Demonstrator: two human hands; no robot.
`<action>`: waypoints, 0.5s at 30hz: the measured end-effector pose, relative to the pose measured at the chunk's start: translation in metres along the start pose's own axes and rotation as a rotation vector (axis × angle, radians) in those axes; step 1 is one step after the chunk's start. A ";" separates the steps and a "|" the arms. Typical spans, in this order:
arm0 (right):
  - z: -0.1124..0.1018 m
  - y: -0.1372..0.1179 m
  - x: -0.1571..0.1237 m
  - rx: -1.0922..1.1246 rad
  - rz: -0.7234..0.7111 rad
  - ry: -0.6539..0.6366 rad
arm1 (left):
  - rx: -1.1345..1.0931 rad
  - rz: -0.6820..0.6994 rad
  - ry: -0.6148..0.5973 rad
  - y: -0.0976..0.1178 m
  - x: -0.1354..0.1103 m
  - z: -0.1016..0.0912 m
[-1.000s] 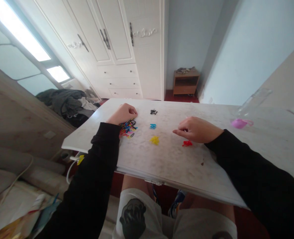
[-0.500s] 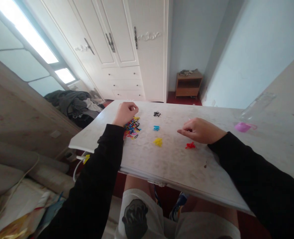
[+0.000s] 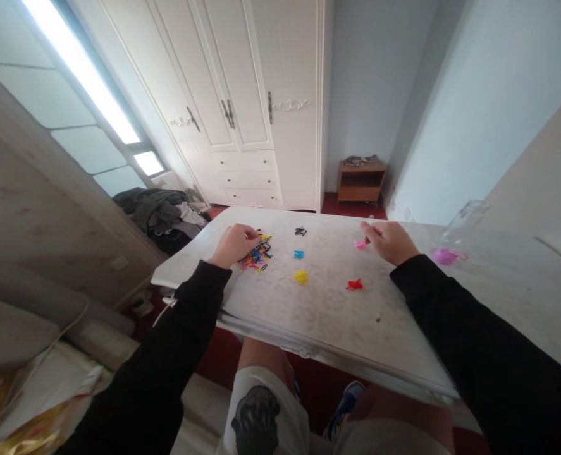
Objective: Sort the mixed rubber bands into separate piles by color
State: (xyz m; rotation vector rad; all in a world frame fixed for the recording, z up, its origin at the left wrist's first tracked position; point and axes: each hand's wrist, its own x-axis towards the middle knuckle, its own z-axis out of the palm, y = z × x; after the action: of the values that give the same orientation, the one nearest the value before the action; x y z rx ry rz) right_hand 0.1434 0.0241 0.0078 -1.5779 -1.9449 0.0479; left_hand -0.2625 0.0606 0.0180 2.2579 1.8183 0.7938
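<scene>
My left hand (image 3: 235, 244) rests at the left of a mixed pile of small coloured bands (image 3: 257, 254), its fingers curled against the pile's edge. Whatever its fingertips hold is hidden. Just beside a small pink cluster (image 3: 360, 244), my right hand (image 3: 390, 241) is closed with fingers curled in; I cannot make out anything in it. Between the hands lie separate little clusters: black (image 3: 300, 231), blue (image 3: 298, 254) and yellow (image 3: 300, 277). A red cluster (image 3: 355, 285) sits nearer me, below the pink one.
All of it lies on a white table (image 3: 327, 316). To the right are a purple balloon-like item (image 3: 445, 255) and a clear bottle-like container (image 3: 467, 221). Dark clothes (image 3: 152, 212) are heaped beyond the left edge. A white wardrobe (image 3: 294, 151) stands behind.
My right hand has moved away from the red cluster toward the far side, and the pink cluster now shows. My left hand has come lower beside the pile. The camera view has shifted.
</scene>
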 end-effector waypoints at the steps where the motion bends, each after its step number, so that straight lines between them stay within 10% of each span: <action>1: -0.001 0.000 0.000 0.007 0.017 -0.003 | 0.035 -0.013 -0.039 -0.002 -0.003 0.001; 15: -0.005 -0.001 0.000 0.015 0.050 -0.023 | 0.174 0.011 -0.102 -0.006 -0.009 0.004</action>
State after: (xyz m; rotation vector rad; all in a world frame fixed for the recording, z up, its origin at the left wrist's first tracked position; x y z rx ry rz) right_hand 0.1447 0.0220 0.0127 -1.6229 -1.9185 0.1013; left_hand -0.2670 0.0544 0.0097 2.3662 1.8959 0.5301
